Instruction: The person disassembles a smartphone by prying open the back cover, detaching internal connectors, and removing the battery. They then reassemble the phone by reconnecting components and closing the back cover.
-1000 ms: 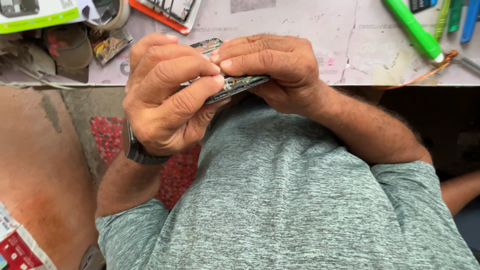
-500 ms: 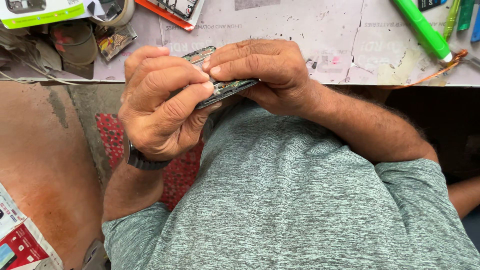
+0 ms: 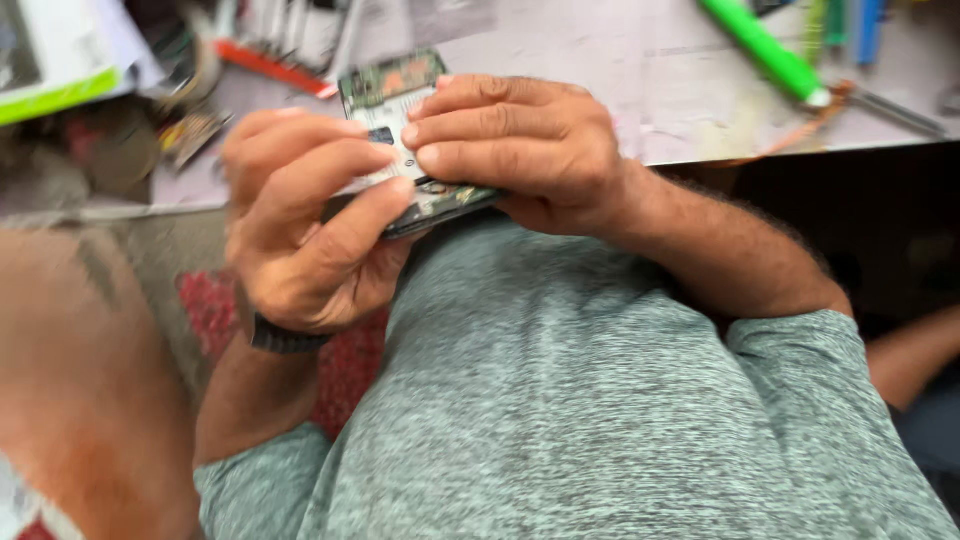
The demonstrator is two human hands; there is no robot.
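Green circuit board shows at the far end of a flat, opened mobile phone with exposed internals (image 3: pixel 395 110), held above the person's grey-green marl T-shirt (image 3: pixel 580 420) at the near edge of a pale, stained worktable (image 3: pixel 600 60). Left hand (image 3: pixel 300 230) is curled round the phone's near-left portion, fingers closed across its upper face, a dark wristband (image 3: pixel 285 338) on the wrist. Right hand (image 3: pixel 520 150) grips the phone from the right, three fingers laid flat over the face, their tips touching or just beside the left fingertips. Thumbs are hidden beneath; their position cannot be told. On the table, well apart from the phone: a bright green marker-shaped tool (image 3: pixel 765 50) at upper right, a red-handled tool set (image 3: pixel 270 65) at upper left, and a white box with green edge (image 3: pixel 60 70) at far left. View is blurred.
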